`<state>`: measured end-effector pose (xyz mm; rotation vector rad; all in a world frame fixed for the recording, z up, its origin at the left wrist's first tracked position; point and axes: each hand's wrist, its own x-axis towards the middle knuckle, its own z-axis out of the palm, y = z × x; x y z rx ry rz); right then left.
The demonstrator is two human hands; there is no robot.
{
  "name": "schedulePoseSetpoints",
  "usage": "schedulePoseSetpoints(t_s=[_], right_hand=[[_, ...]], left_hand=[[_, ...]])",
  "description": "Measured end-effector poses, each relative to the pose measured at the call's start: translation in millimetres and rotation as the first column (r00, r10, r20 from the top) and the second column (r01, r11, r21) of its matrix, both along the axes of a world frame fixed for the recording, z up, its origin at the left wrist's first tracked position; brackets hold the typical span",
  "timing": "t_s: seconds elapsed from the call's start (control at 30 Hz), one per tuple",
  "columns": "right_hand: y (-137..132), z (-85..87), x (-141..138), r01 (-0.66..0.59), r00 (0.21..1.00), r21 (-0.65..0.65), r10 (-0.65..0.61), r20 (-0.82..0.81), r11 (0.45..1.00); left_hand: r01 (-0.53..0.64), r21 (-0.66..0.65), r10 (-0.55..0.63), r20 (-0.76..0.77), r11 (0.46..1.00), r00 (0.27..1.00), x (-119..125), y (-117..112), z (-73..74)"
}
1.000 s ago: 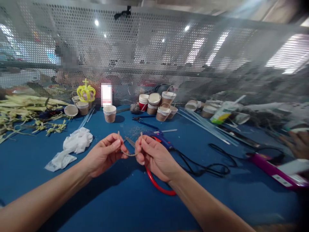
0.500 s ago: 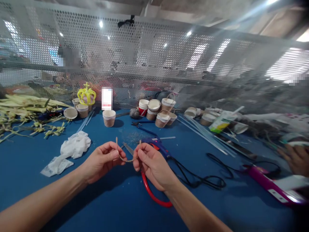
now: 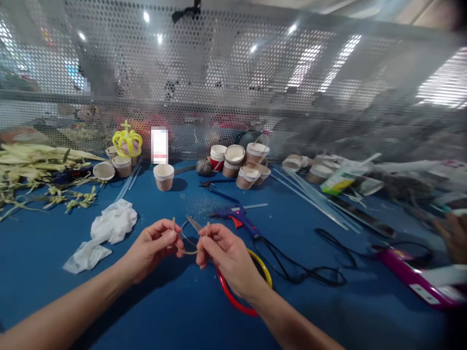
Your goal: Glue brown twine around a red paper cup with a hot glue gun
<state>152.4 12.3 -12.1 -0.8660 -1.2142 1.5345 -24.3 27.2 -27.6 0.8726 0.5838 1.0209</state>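
Observation:
A short piece of brown twine (image 3: 188, 253) sags in a curve between my two hands. My left hand (image 3: 155, 245) pinches one end of it, with the tip standing up above the fingers. At the other end, my right hand (image 3: 226, 257) pinches it between thumb and fingers. Beneath my right hand lie scissors (image 3: 239, 306) with red and yellow handle loops; their blade tip shows between my hands. Just beyond is a blue glue gun (image 3: 239, 214) with a red trigger. A small paper cup wrapped in brown cloth (image 3: 164, 178) stands farther back.
White crumpled fabric (image 3: 114, 221) lies left, near dried husks (image 3: 44, 165) and a yellow crown (image 3: 127, 141). Pliers (image 3: 219, 189), grey twine ball (image 3: 204, 166) and several wrapped cups (image 3: 248, 176) sit behind. Clear glue sticks (image 3: 314, 199), a black cable (image 3: 292, 272) and a purple device (image 3: 412, 277) are right; another person's hand (image 3: 452, 238) is beyond.
The view has shifted slightly. My hands have come a little lower and nearer with the twine still between them. The yellow scissor handle now shows beside my right hand.

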Motion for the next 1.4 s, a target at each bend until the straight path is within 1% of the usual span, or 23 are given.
schedulePoseSetpoints(t_s=[0.1, 0.2, 0.33, 0.43, 0.5, 0.57, 0.63, 0.7, 0.8, 0.87, 0.97, 1.1, 1.27, 1.33, 1.4], right_hand=[[-0.4, 0.4, -0.6, 0.045, 0.995, 0.030, -0.048, 0.090, 0.999], [0.8, -0.2, -1.0, 0.087, 0.983, 0.040, -0.092, 0.159, 0.995], [1.7, -1.4, -1.7, 0.068, 0.974, 0.049, -0.077, 0.214, 0.996], [1.5, -1.7, -2.6, 0.055, 0.970, 0.059, -0.068, 0.235, 0.997], [2.2, -2.1, -2.7, 0.058, 0.970, 0.053, -0.069, 0.234, 0.997], [4.2, -3.1, -2.3, 0.077, 0.974, 0.033, -0.082, 0.212, 0.996], [6.7, -4.6, -1.7, 0.116, 0.979, 0.009, -0.116, 0.165, 0.993], [8.4, -6.1, -1.8, 0.146, 0.984, -0.016, -0.144, 0.106, 0.989], [7.4, -7.7, -3.9, 0.117, 0.992, -0.049, -0.114, 0.045, 0.992], [5.0, -7.6, -5.6, 0.074, 0.997, -0.066, -0.072, 0.035, 0.995], [1.6, -6.0, -6.5, 0.051, 0.996, -0.077, -0.045, 0.071, 0.996], [-0.2, -3.6, -5.8, 0.044, 0.991, -0.088, -0.032, 0.131, 0.995], [0.4, -3.1, -4.7, 0.027, 0.983, -0.075, -0.013, 0.184, 0.997], [1.4, -3.1, -4.0, 0.018, 0.978, -0.071, -0.003, 0.207, 0.997], [2.1, -2.7, -3.5, -0.009, 0.978, -0.077, 0.025, 0.209, 0.997]], left_hand=[[-0.053, 0.036, 0.056, -0.109, 0.998, 0.992, 0.3, 0.9, 0.7], [-0.114, 0.102, 0.135, -0.233, 0.988, 0.963, 1.3, 0.1, 1.1], [-0.153, 0.200, 0.218, -0.355, 0.968, 0.909, 1.1, -1.7, 3.6], [-0.149, 0.229, 0.237, -0.428, 0.962, 0.872, 0.2, -1.5, 7.4], [-0.144, 0.213, 0.228, -0.448, 0.966, 0.864, 0.0, -0.4, 8.8], [-0.155, 0.164, 0.211, -0.426, 0.974, 0.880, 0.7, 0.9, 7.9], [-0.160, 0.109, 0.189, -0.367, 0.981, 0.911, 2.2, 1.8, 5.1], [-0.130, 0.069, 0.145, -0.321, 0.989, 0.936, 4.3, 1.9, 1.9], [-0.095, 0.053, 0.108, -0.333, 0.994, 0.937, 6.8, 0.6, -0.8], [-0.114, 0.070, 0.132, -0.367, 0.991, 0.921, 7.3, 0.1, -0.8], [-0.149, 0.075, 0.166, -0.374, 0.986, 0.912, 6.2, 1.3, -0.2], [-0.190, 0.023, 0.189, -0.294, 0.981, 0.937, 4.7, 3.1, -0.2], [-0.177, -0.002, 0.173, -0.218, 0.984, 0.961, 4.6, 1.4, 1.2], [-0.171, -0.006, 0.166, -0.206, 0.985, 0.964, 3.5, 1.5, 3.3], [-0.148, -0.039, 0.139, -0.187, 0.988, 0.972, 1.7, 2.4, 6.6]])
